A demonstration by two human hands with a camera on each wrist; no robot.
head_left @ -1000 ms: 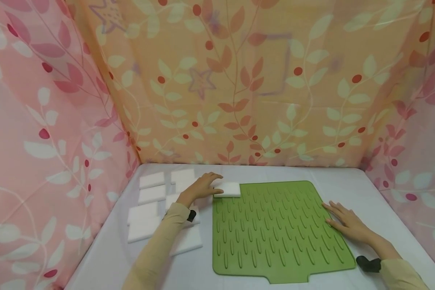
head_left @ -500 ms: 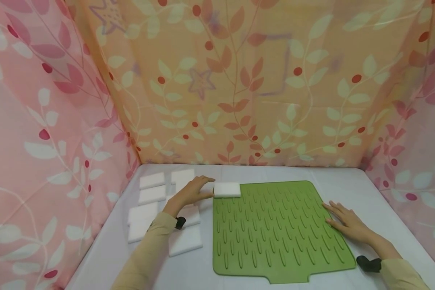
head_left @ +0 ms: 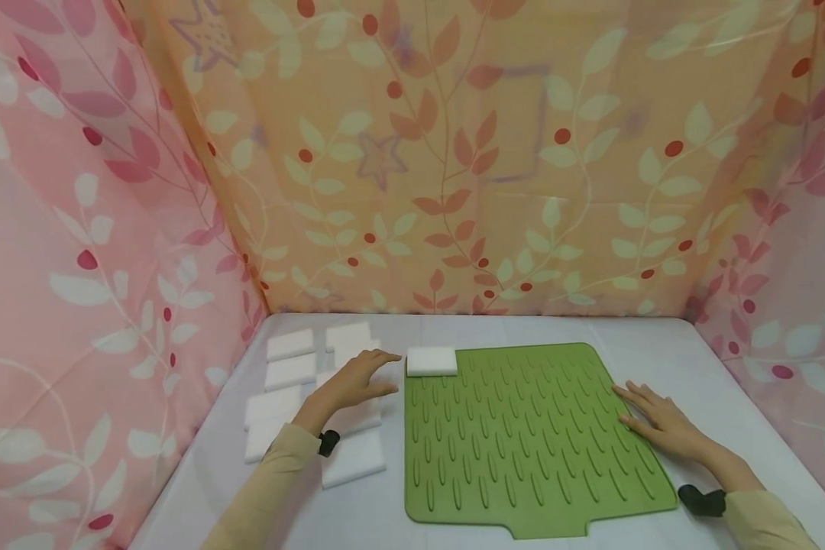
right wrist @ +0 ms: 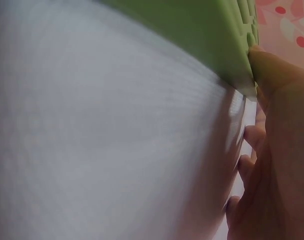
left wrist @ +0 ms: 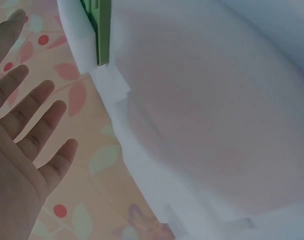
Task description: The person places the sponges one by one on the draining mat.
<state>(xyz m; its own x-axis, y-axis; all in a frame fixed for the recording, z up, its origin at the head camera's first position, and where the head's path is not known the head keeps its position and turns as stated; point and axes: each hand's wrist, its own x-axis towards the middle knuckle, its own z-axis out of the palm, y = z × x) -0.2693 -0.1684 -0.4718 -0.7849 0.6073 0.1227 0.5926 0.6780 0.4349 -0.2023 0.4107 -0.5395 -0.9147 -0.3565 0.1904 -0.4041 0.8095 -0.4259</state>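
A green ridged mat [head_left: 529, 435] lies flat on the table with its tab toward the near side. On its far left corner sits a white rectangular block [head_left: 431, 361]. My left hand [head_left: 347, 386] hovers left of that corner, fingers spread and holding nothing, over several similar white blocks [head_left: 353, 458]. In the left wrist view the left palm [left wrist: 16, 150] shows empty, with the mat's edge [left wrist: 103, 35] near the top. My right hand [head_left: 667, 424] rests at the mat's right edge, its thumb [right wrist: 272, 65] touching the rim and its other fingers on the cloth.
More white blocks [head_left: 290, 372] lie in loose columns on the left of the white-covered table [head_left: 632, 330]; my left forearm [head_left: 264, 489] hides some. Patterned curtains [head_left: 454, 153] close off the back and both sides. A black strap [head_left: 703, 500] is on the right wrist.
My left hand has drawn away from the white block on the mat, moving left and slightly nearer. The block stays at the corner. The right hand has not moved.
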